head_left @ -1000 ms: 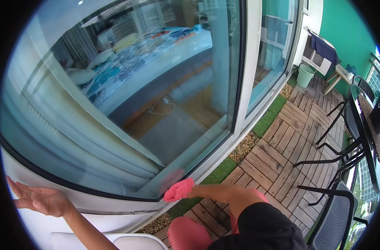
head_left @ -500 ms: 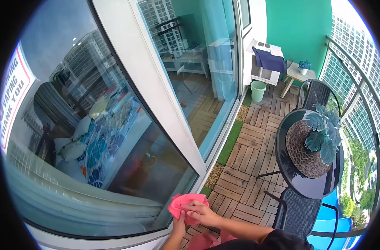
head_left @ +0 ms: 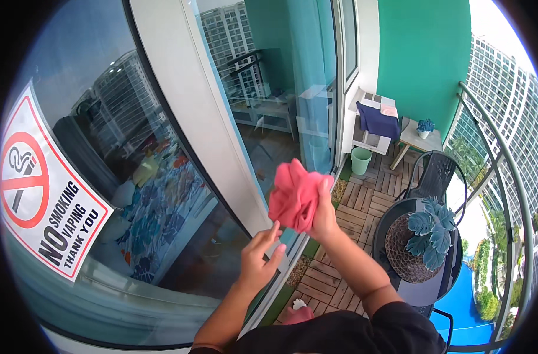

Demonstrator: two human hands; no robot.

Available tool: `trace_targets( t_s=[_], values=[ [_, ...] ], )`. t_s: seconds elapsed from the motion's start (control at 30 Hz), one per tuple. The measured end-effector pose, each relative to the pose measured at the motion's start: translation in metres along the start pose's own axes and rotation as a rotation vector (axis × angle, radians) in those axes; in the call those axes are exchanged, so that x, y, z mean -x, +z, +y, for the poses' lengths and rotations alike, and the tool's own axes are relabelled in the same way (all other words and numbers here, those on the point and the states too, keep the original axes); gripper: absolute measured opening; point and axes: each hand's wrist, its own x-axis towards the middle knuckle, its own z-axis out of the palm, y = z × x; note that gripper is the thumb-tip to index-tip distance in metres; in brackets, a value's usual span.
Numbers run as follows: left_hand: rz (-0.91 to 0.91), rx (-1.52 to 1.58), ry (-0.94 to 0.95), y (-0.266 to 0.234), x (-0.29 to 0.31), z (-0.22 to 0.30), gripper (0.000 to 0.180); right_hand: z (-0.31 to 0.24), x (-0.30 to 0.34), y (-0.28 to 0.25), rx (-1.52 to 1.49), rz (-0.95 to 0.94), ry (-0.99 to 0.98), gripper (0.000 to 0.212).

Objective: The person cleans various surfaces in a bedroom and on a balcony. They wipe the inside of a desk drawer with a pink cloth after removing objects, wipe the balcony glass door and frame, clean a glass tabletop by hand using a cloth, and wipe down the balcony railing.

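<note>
Out on a balcony floor of wooden deck tiles [head_left: 363,215], big glass panes [head_left: 186,259] down the left, green wall [head_left: 425,59] at the far end, round black table [head_left: 422,290] near the railing [head_left: 510,154]. Got a crumpled pink cloth [head_left: 300,197] gripped in the right hand [head_left: 324,217], up above the left hand [head_left: 260,261], loosely open, fingertips right by the cloth's lower edge. Can't tell if touching.

R hand [head_left: 324,217] part. hidden behind pink cloth [head_left: 293,196].

The round black table [head_left: 422,293] bears a brown woven mat [head_left: 400,257].
</note>
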Motion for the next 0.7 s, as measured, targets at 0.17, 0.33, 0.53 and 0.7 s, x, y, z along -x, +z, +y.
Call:
trace_targets(
  t_s=[0.17, 0.33, 0.53, 0.7],
  values=[
    [0.176, -0.012, 0.044, -0.056, -0.042, -0.015, 0.036, -0.133, -0.201, 0.179, 0.624, -0.227, -0.765, 0.074],
    [0.166, 0.115, -0.059, -0.082, -0.069, -0.02, 0.035, -0.128, -0.327, 0.235, 1.28, 0.016, -1.297, 0.066],
    [-0.171, 1.129, -0.358, -0.096, -0.135, 0.059, 0.061, 0.004, -0.322, 0.108, 1.332, 0.098, -1.193, 0.057],
    [-0.442, 1.447, 0.006, -0.03, -0.173, 0.067, 0.056, 0.14, -0.224, -0.057, 1.13, 0.312, -0.73, 0.049]
  ],
)
